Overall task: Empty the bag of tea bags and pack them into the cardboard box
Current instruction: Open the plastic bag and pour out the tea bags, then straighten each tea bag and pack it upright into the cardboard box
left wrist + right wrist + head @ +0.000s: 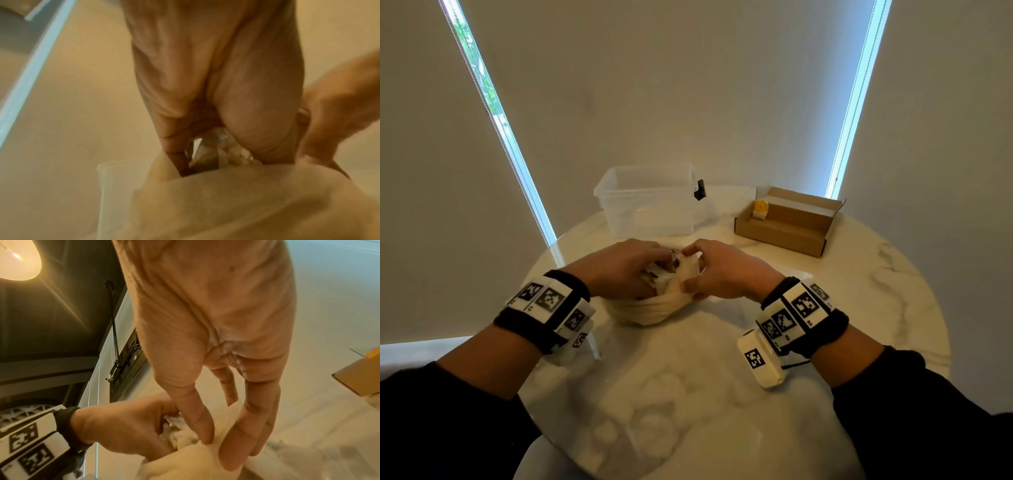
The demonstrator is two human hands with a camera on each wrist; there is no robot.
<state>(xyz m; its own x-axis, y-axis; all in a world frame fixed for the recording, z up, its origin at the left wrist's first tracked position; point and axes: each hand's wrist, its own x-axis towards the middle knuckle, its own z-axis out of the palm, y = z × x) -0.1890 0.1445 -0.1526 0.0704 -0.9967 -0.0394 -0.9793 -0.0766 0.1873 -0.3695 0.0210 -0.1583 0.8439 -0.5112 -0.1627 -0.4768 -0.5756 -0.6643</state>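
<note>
A cream cloth bag (650,310) lies on the round marble table (859,308) between my hands. My left hand (662,265) reaches into the bag's mouth, and its fingers curl around crinkly tea bags (205,154) inside. My right hand (690,270) pinches the rim of the bag (191,464) between thumb and fingers, holding the mouth open. The brown cardboard box (787,224) stands open at the back right. One yellow tea bag (760,209) stands at its left end.
A clear plastic bin (650,202) stands at the back of the table, just beyond the hands. Roller blinds hang behind the table. The table's front edge curves close to my body, and bare marble lies between my forearms.
</note>
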